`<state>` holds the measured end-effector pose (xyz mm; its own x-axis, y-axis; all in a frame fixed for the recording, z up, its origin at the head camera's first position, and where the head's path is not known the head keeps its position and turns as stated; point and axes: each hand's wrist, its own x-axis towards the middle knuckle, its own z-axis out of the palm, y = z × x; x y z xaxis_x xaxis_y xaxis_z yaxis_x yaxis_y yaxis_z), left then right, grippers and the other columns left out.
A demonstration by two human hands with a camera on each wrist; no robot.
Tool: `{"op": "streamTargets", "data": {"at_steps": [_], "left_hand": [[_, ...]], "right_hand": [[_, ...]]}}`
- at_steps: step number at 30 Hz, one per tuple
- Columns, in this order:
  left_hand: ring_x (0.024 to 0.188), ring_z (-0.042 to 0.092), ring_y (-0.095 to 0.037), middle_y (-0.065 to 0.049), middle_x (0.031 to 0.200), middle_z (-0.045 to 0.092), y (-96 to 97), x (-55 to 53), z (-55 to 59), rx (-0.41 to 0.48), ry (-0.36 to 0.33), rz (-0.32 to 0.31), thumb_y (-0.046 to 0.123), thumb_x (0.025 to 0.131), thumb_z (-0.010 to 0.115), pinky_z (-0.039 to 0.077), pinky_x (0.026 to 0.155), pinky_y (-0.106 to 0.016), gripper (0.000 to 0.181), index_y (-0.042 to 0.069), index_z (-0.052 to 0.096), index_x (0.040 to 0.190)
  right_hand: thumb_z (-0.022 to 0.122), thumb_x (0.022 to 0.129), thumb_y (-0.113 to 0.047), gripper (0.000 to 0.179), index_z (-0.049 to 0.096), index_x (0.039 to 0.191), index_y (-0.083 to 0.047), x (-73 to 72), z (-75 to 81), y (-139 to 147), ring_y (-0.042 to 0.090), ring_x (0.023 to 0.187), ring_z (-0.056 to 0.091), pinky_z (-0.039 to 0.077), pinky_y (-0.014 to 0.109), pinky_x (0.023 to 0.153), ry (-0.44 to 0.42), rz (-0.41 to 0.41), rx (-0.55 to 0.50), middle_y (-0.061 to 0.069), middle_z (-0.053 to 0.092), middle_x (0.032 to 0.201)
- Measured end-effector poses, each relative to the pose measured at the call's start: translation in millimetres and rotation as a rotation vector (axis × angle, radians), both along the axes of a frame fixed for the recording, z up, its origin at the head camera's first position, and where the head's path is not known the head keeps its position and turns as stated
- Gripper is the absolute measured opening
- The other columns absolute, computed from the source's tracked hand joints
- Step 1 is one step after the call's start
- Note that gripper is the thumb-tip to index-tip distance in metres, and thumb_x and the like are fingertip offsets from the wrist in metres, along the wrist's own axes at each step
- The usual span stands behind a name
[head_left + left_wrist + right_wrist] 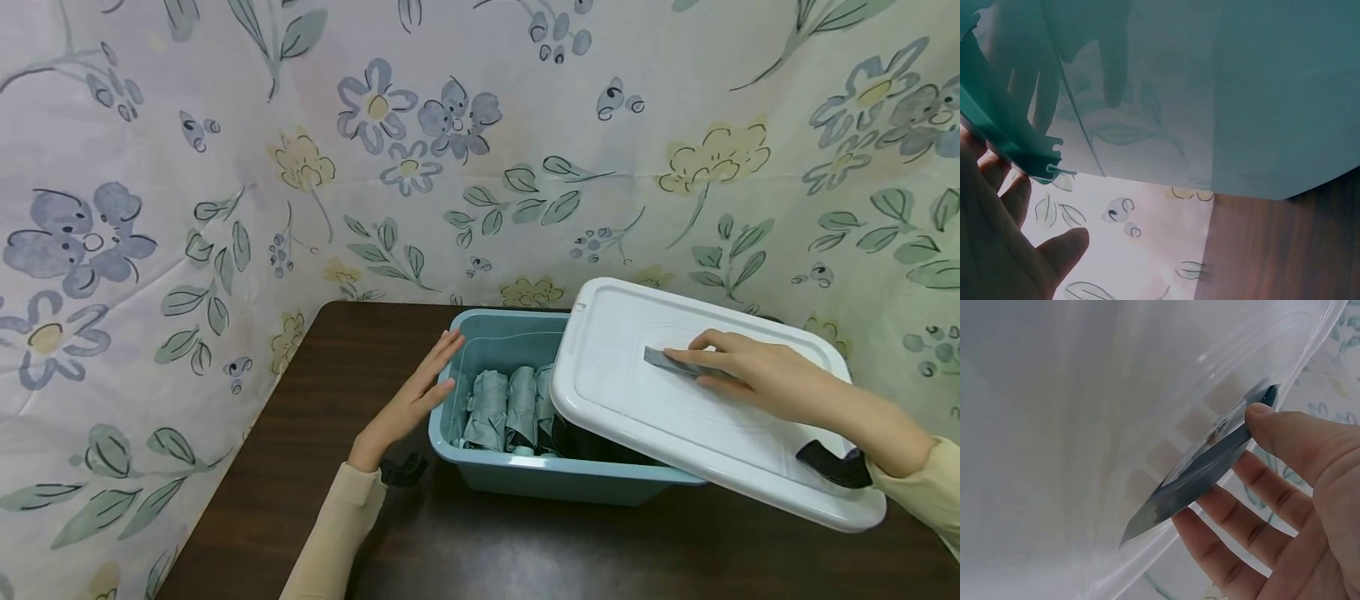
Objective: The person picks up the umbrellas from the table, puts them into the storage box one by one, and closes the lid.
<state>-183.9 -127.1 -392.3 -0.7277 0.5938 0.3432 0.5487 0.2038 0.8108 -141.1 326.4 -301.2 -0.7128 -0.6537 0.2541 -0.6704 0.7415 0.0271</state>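
A light blue plastic bin (555, 483) stands on the table with several grey-green rolled fabric bundles (489, 408) inside. Over its right part lies a white lid (600, 367), tilted and askew, hiding that side of the contents. My right hand (750, 379) pinches a flat grey strip (1185, 487) on top of the lid, thumb on one side and fingers on the other. Whether this strip is the lid's handle is unclear. My left hand (405, 408) is at the bin's left rim (1007, 119), fingers extended and thumb apart; its fingertips appear to touch the rim.
The dark brown wooden table (300, 467) extends left and in front of the bin. Flower-printed cloth (480, 167) hangs behind and at the left. The lid's near right corner juts past the bin. Each wrist carries a black strap (403, 471).
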Motion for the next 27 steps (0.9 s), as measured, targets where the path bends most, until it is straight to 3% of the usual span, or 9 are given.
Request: {"op": "streamTargets", "data": {"at_steps": [6, 9, 18, 27], "left_hand": [[0.143, -0.006, -0.021, 0.001, 0.157, 0.003, -3.1, -14.0, -23.9, -0.009, 0.022, 0.022, 0.035, 0.100, 0.037, 0.005, 0.106, -0.065, 0.055, 0.023, 0.016, 0.150], [0.143, -0.005, -0.018, 0.003, 0.157, 0.004, -3.1, -16.4, -28.3, 0.005, 0.034, 0.019, 0.034, 0.100, 0.037, 0.004, 0.106, -0.065, 0.054, 0.025, 0.016, 0.149], [0.143, -0.005, -0.030, -0.015, 0.155, 0.004, 3.2, 5.0, 3.2, 0.004, 0.006, 0.026, 0.010, 0.098, 0.035, 0.004, 0.106, -0.066, 0.053, 0.004, 0.018, 0.148], [0.142, -0.003, -0.033, -0.015, 0.155, 0.006, 5.3, 3.5, 0.4, 0.020, 0.017, 0.043, 0.008, 0.098, 0.034, 0.005, 0.106, -0.065, 0.052, 0.003, 0.018, 0.148]], "right_hand": [[0.073, 0.077, -0.010, 0.056, 0.058, 0.128, -0.025, -4.7, -2.8, -10, 0.003, 0.083, 0.056, 0.046, 0.024, 0.062, -0.017, 0.044, -0.010, -0.009, 0.060, 0.105], [0.073, 0.077, -0.010, 0.055, 0.058, 0.128, -0.025, -6.3, -4.6, -15, 0.002, 0.082, 0.055, 0.046, 0.023, 0.061, -0.026, 0.060, -0.009, -0.009, 0.059, 0.105], [0.070, 0.082, -0.012, 0.050, 0.058, 0.128, -0.026, -10.7, -6.0, -33, 0.003, 0.084, 0.055, 0.046, 0.024, 0.064, -0.097, 0.055, 0.007, -0.009, 0.059, 0.107], [0.069, 0.084, -0.015, 0.047, 0.058, 0.128, -0.027, -16.6, -4.0, -47, 0.003, 0.080, 0.052, 0.045, 0.024, 0.063, -0.138, 0.056, 0.044, -0.008, 0.059, 0.106]]}}
